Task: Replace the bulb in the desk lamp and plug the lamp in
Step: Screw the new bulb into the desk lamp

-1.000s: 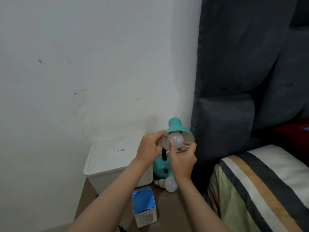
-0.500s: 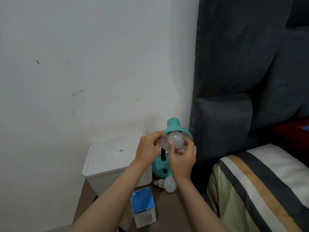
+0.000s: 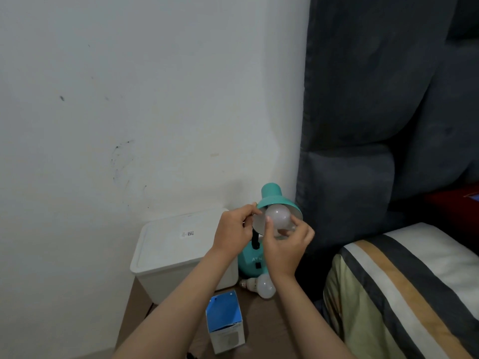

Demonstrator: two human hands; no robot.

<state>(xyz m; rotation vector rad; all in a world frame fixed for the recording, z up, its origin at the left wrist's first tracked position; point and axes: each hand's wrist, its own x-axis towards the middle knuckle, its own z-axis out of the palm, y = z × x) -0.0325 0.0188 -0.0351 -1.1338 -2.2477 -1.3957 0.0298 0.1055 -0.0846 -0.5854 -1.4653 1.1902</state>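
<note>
Bulb (image 3: 277, 215) sits in the mouth of the teal lamp shade (image 3: 281, 203), its frosted globe showing just under the rim, so the replacement is in the socket or nearly so; how deep the thread has gone is hidden inside the shade. A second bulb (image 3: 260, 285) lies on its side on the wooden tabletop (image 3: 261, 330) just in front of the lamp base (image 3: 250, 264), likely the old one already taken out. A blue and white carton (image 3: 225, 321) stands nearer the camera, its top open, which fits a new bulb having been unpacked. My reading is that the swap is in its last stage, with the screwing-in to finish and the plugging-in not yet done. No cord, plug or wall outlet can be seen.

The right hand (image 3: 283, 248) is cupped under the globe, thumb on its left face and fingertips (image 3: 283, 232) curled against its lower right, a partly closed pinch that has hold of the bulb. The left hand (image 3: 233, 233) is closed on the left edge of the shade, thumb and forefinger pinching the rim to steady it.

Beside the lamp stands a white lidded bin (image 3: 178, 251) against the pale wall (image 3: 129, 99). To the right rise a dark padded headboard (image 3: 375, 125) and a striped pillow (image 3: 404, 294).
</note>
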